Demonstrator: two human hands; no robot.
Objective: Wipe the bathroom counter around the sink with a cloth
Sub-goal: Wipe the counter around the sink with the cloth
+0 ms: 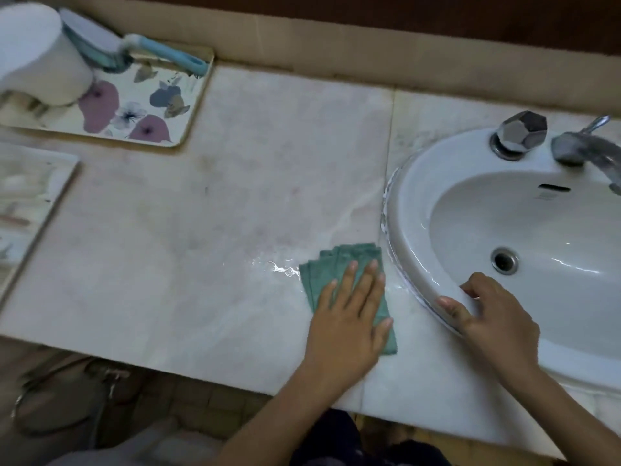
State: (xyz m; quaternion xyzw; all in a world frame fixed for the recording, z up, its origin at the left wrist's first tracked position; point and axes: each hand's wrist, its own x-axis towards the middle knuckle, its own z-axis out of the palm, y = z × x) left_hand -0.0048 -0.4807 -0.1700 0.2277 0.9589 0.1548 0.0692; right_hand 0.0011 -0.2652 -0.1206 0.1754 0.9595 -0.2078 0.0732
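A folded green cloth [339, 264] lies flat on the pale marble counter [201, 230], just left of the white oval sink [413, 210]. My left hand [349, 317] presses flat on the cloth with fingers spread. My right hand [494, 314] rests on the sink's front-left rim, thumb outside and fingers curled over the edge. A wet, shiny streak [279, 269] shows on the counter left of the cloth.
A flowered tray [168, 105] at the back left carries a white container [43, 58] and a blue-handled brush [168, 53]. Another tray [30, 196] sits at the left edge. A chrome tap knob [521, 131] and spout [584, 149] stand behind the basin.
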